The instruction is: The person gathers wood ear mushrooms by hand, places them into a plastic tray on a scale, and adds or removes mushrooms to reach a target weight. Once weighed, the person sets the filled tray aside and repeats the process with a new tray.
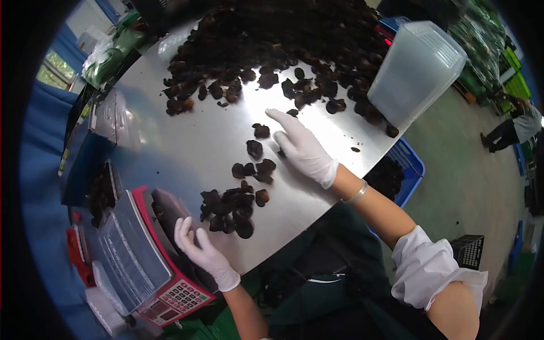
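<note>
Right hand (303, 150) lies flat, fingers stretched out, mid-table (187, 141) among loose dark pieces (255, 148). Left hand (205, 255) curls over a dark tray (167, 211) beside the scale (170, 289) at the table's near edge.

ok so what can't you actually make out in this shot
The dark pieces: head view, too small and dark to say what they are.
The scale keypad: head view, keys too small to read.
The left hand: head view, its back hides whether it grips the dark tray.
The pile: head view, cut off by the top edge.
</note>
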Demonstrator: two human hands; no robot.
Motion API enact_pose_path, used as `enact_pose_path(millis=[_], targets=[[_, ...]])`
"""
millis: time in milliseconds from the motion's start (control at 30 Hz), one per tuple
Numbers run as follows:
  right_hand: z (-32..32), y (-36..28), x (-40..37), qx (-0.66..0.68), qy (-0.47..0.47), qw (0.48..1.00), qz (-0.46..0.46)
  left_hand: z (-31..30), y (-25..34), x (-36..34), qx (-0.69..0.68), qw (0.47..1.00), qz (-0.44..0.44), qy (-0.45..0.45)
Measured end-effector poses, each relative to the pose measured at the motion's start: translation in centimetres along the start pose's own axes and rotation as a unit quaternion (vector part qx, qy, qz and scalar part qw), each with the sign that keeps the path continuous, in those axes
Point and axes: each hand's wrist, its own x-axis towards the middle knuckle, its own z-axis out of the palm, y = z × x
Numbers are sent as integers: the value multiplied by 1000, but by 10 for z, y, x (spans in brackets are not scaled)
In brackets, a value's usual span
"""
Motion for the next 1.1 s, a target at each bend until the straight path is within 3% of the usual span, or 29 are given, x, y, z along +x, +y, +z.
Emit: enact_pose_path(millis=[33, 100, 133, 167, 233, 300, 333, 400, 500, 733, 800, 833, 900, 933, 1100], targets=[[11, 8, 5, -92, 1, 993, -72, 5, 1, -1, -6, 1000, -3, -25], [29, 7, 8, -124, -124, 984, -22, 11, 12, -1, 89, 994, 7, -67], [36, -8, 6, -200, -173, 964, -41, 11, 16, 0, 98, 993, 1, -70], [51, -18, -9, -137, -141, 980, -29, 12, 18, 1, 106, 992, -4, -73], [63, -30, -27, -153, -202, 955, -153, 9, 7, 1, 82, 994, -8, -73], [64, -38, -31, -42, -240, 956, -164, 8, 2, 2, 63, 995, -14, -78], [59, -37, -29, -43, -237, 957, -159, 7, 4, 2, 71, 994, -14, -79], [42, -30, -19, 44, -133, 985, -98, 7, 5, 1, 77, 993, -15, -84], [24, -17, -21, 47, -30, 998, -9, 8, 8, 2, 100, 991, -13, -84], [-4, -10, -37, 18, -13, 1000, 2, 11, 9, 2, 108, 991, -10, -79], [0, -8, -35, -224, 103, 968, 48, 12, 8, 2, 113, 990, -7, -81], [4, -7, -39, -224, 106, 968, 47, 12, 8, 1, 116, 990, -6, -82], [16, -6, -51, -211, -83, 974, 9, 13, 9, 3, 120, 989, 1, -85], [20, -19, -48, -108, -94, 989, -47, 13, 10, 3, 118, 989, -2, -85], [13, -5, -12, -62, -8, 996, -58, 9, 1, 3, 94, 992, 9, -79]])
